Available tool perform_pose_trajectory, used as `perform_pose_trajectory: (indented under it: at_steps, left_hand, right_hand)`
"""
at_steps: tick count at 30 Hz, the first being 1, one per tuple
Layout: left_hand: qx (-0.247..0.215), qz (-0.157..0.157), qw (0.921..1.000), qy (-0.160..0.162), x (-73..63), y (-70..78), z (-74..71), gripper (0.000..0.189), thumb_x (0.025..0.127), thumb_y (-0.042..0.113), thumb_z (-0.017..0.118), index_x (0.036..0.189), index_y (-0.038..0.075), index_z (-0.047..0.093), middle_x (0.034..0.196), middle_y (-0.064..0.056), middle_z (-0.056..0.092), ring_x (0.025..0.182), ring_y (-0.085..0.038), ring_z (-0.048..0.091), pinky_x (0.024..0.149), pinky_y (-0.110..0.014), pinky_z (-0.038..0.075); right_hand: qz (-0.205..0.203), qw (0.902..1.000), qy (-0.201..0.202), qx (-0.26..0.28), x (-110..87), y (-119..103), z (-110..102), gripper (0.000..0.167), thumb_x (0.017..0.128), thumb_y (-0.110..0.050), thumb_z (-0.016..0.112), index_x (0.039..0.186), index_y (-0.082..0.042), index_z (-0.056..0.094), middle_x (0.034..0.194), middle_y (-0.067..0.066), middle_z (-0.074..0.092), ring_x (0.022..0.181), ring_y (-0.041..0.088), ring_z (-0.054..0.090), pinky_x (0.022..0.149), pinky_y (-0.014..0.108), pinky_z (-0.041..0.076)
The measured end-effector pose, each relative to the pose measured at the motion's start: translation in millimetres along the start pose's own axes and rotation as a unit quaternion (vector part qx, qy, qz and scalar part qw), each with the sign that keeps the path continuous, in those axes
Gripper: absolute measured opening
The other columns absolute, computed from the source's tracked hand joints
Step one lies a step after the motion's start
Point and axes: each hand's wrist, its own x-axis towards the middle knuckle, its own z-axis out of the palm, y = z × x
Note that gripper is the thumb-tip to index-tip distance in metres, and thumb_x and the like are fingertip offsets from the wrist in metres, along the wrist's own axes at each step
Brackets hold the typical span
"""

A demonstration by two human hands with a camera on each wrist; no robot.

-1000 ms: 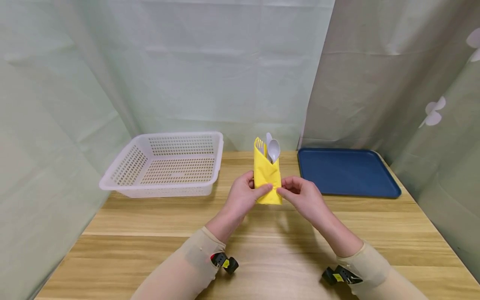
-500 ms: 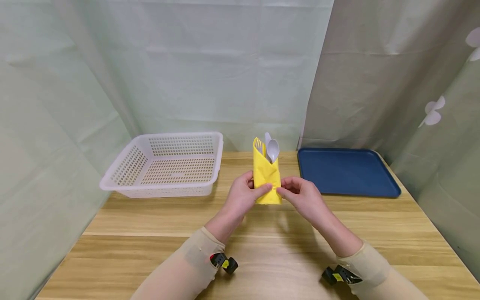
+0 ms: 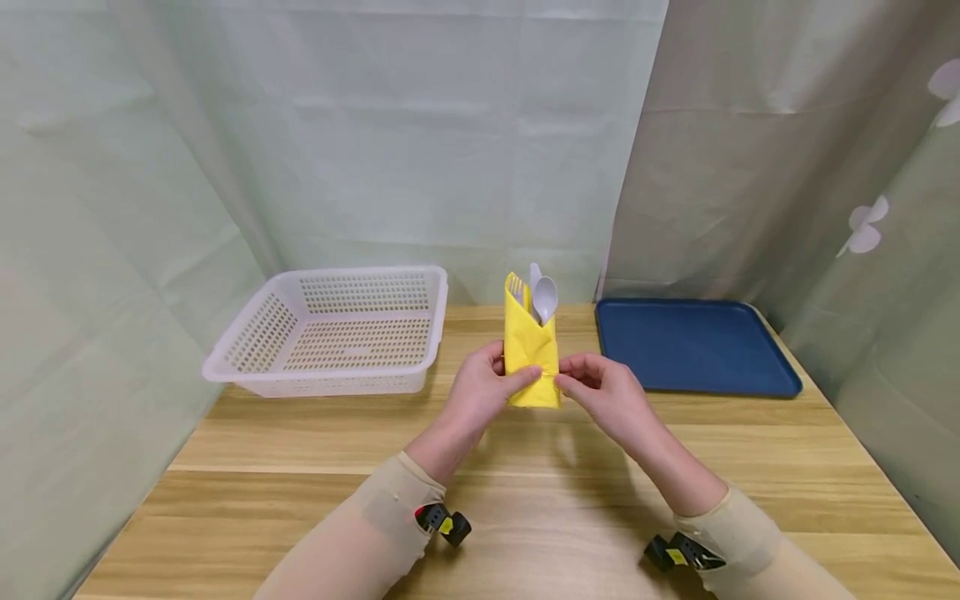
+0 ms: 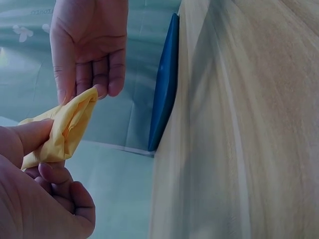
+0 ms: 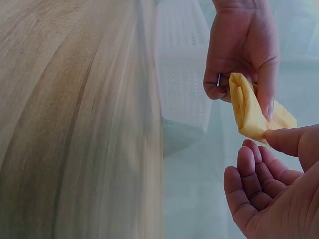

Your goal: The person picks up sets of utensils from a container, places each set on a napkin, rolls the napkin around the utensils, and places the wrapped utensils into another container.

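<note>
A yellow napkin [image 3: 531,346], folded into a narrow pouch, is held upright above the table in the head view. From its top stick out a fork [image 3: 516,289], a spoon [image 3: 545,297] and a pale handle-like piece [image 3: 535,273] behind them. My left hand [image 3: 483,387] grips the pouch's left side, thumb across the front and fingers behind. At the lower right edge, my right hand [image 3: 603,396] pinches the napkin between thumb and forefinger. Both wrist views show the napkin's folded bottom end [image 5: 244,109]; the cutlery is hidden there.
A white perforated basket [image 3: 345,379] stands at the back left of the wooden table [image 3: 525,525]. At the back right lies a flat blue tray [image 3: 697,346]. Pale curtains [image 3: 412,142] hang close around the table's back and sides.
The napkin pouch and the left hand have shifted very slightly left. Both hands keep their hold on the napkin.
</note>
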Motion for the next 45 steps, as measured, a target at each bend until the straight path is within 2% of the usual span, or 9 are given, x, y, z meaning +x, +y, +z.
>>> perform_pose_trajectory:
  at_steps: [6, 10, 15, 20, 31, 36, 40, 45]
  left_hand:
    - [0.01, 0.011, 0.9999, 0.003, 1.7, 3.7, -4.8, 0.041, 0.097, 0.014, 0.087, 0.134, 0.006, 0.071, 0.119, -0.009, 0.08, 0.104, -0.024, 0.078, 0.087, -0.038, 0.064]
    - [0.033, 0.017, 0.9992, 0.012, 1.3, 9.9, -9.8, 0.041, 0.098, 0.016, 0.087, 0.134, 0.006, 0.071, 0.117, -0.009, 0.08, 0.102, -0.023, 0.078, 0.086, -0.037, 0.064]
    - [0.049, 0.033, 0.998, 0.02, -0.5, 18.4, -18.4, 0.04, 0.098, 0.014, 0.087, 0.134, 0.005, 0.071, 0.115, -0.01, 0.08, 0.1, -0.024, 0.078, 0.084, -0.038, 0.064]
    - [0.068, 0.044, 0.9961, 0.034, -2.1, 25.9, -27.7, 0.038, 0.097, 0.014, 0.087, 0.131, 0.005, 0.072, 0.113, -0.01, 0.081, 0.098, -0.024, 0.079, 0.082, -0.037, 0.064]
    - [0.095, 0.043, 0.9937, 0.04, -10.0, 42.0, -47.2, 0.041, 0.097, 0.014, 0.087, 0.133, 0.005, 0.071, 0.115, -0.01, 0.08, 0.098, -0.024, 0.078, 0.084, -0.037, 0.064]
    - [0.107, 0.036, 0.9928, 0.04, -12.6, 46.7, -59.2, 0.043, 0.096, 0.014, 0.088, 0.135, 0.006, 0.07, 0.116, -0.011, 0.08, 0.099, -0.025, 0.078, 0.085, -0.038, 0.064]
    - [0.119, 0.037, 0.9913, 0.045, -13.7, 49.4, -67.6, 0.044, 0.097, 0.015, 0.088, 0.135, 0.005, 0.07, 0.116, -0.012, 0.08, 0.098, -0.025, 0.079, 0.084, -0.038, 0.065]
    - [0.128, 0.039, 0.9898, 0.049, -15.7, 52.1, -78.0, 0.044, 0.098, 0.015, 0.087, 0.137, 0.004, 0.069, 0.117, -0.014, 0.08, 0.099, -0.027, 0.079, 0.084, -0.039, 0.065]
  right_hand:
    - [-0.006, 0.9999, -0.002, -0.011, -0.7, 1.0, -1.7, 0.026, 0.108, -0.025, 0.074, 0.128, -0.008, 0.077, 0.115, 0.008, 0.079, 0.104, 0.027, 0.072, 0.087, 0.034, 0.059]
    - [-0.013, 0.9998, -0.005, -0.014, -0.9, 1.0, -1.8, 0.026, 0.109, -0.024, 0.073, 0.129, -0.008, 0.077, 0.116, 0.01, 0.079, 0.105, 0.031, 0.073, 0.087, 0.036, 0.059]
    - [-0.033, 0.9986, -0.004, -0.041, -0.6, -0.6, -1.5, 0.027, 0.109, -0.026, 0.073, 0.129, -0.008, 0.077, 0.116, 0.008, 0.079, 0.104, 0.024, 0.074, 0.087, 0.036, 0.059]
    - [-0.059, 0.9952, -0.009, -0.078, -1.1, -3.4, -0.8, 0.029, 0.109, -0.028, 0.073, 0.131, -0.01, 0.077, 0.116, 0.002, 0.079, 0.106, 0.021, 0.074, 0.091, 0.042, 0.06]
    - [-0.089, 0.988, -0.033, -0.122, -0.9, -8.1, 8.0, 0.028, 0.107, -0.027, 0.077, 0.131, -0.014, 0.076, 0.119, -0.002, 0.078, 0.107, 0.019, 0.073, 0.093, 0.046, 0.061]
    - [-0.11, 0.9826, -0.046, -0.143, 0.6, -12.8, 14.7, 0.031, 0.106, -0.028, 0.077, 0.134, -0.015, 0.076, 0.126, -0.001, 0.077, 0.114, 0.023, 0.073, 0.1, 0.05, 0.059]
    - [-0.156, 0.972, -0.053, -0.168, 2.1, -14.0, 23.2, 0.035, 0.105, -0.026, 0.079, 0.138, -0.014, 0.075, 0.132, 0.001, 0.075, 0.121, 0.026, 0.071, 0.104, 0.051, 0.057]
    - [-0.248, 0.9424, -0.052, -0.218, 4.4, -12.6, 35.0, 0.038, 0.103, -0.023, 0.082, 0.139, -0.014, 0.074, 0.136, 0.003, 0.075, 0.126, 0.026, 0.071, 0.102, 0.05, 0.058]
